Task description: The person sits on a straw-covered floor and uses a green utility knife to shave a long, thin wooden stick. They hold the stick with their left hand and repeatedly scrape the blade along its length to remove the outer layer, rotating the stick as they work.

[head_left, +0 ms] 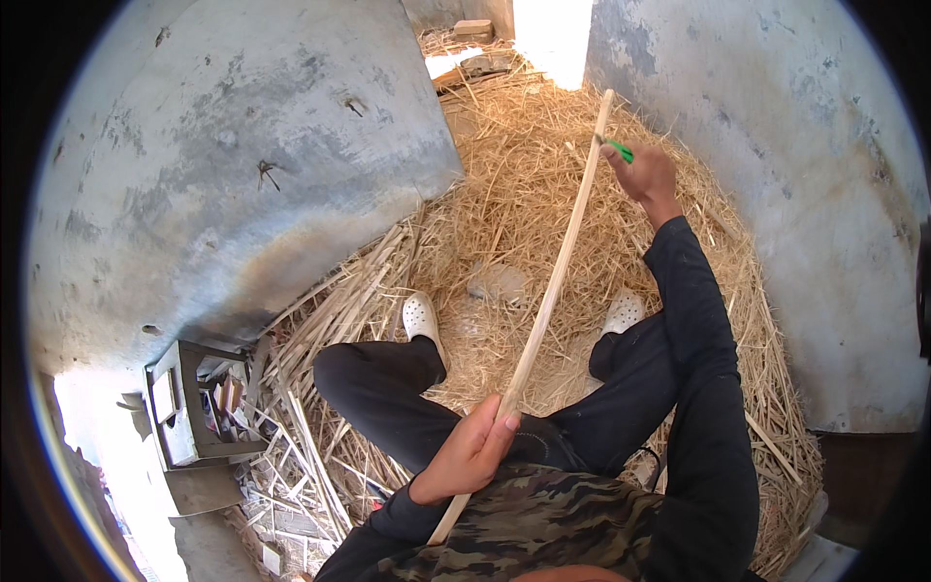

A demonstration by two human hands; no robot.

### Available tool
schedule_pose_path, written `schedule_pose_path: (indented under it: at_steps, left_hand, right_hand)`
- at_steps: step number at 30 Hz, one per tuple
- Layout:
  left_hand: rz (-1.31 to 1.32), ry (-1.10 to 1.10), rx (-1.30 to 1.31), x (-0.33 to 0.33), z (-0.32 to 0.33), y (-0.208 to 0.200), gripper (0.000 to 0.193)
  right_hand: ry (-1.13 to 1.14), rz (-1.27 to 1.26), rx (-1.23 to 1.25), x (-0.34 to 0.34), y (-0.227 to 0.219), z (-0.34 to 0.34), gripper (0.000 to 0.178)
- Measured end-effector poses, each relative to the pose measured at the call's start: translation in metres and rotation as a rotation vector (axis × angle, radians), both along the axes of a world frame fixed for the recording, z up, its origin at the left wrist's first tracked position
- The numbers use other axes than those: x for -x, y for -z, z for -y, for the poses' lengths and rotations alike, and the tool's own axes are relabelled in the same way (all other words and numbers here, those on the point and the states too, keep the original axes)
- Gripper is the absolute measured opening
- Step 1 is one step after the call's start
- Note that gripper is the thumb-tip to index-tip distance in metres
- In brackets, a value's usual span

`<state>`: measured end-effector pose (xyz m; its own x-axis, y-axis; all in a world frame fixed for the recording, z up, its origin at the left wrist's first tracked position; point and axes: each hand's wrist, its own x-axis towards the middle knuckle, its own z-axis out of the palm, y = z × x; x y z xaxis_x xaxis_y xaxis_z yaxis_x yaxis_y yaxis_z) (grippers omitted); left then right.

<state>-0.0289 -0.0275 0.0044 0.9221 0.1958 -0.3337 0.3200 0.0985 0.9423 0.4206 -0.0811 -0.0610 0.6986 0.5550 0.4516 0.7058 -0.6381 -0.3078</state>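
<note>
A long, pale strip of wood or split bamboo [555, 291] slants from my lap up toward the far right. My left hand [469, 452] is closed round its lower part, just above my camouflage-patterned clothing, with the thumb along the top. Out at arm's length, my right hand [648, 177] grips a small green-handled knife [619, 151]. The tool's tip meets the strip close to its far end; most of the blade is too small to make out.
Straw-like shavings [514, 184] cover the floor between my white clogs [420, 316] and beyond. Split strips [335, 276] lie heaped at the left, beside a small wooden box-like cabinet [199, 403] with odds and ends inside. Grey walls [252, 145] stand on both sides. Bricks [473, 31] lie near the bright opening.
</note>
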Motion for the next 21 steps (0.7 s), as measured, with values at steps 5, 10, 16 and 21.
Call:
schedule_pose_path:
  at_steps: [5,10,16,21]
  left_hand:
    - [0.114,0.208,-0.151,0.044,0.011,0.009,0.021]
    - [-0.002,-0.189,0.098,0.027,-0.013,0.012,0.024]
    - [0.069,-0.206,0.069,-0.026,-0.030,0.001,0.025]
    - [0.121,-0.202,0.074,-0.034,-0.029,0.004,0.027]
  right_hand:
    - [0.398,-0.207,-0.070,-0.086,0.035,0.057,0.085]
    - [0.260,-0.366,0.106,-0.048,0.028,0.046,0.083]
    - [-0.411,-0.193,-0.121,0.080,-0.002,-0.002,0.075]
    - [-0.653,0.047,-0.166,0.153,-0.020,-0.014,0.073]
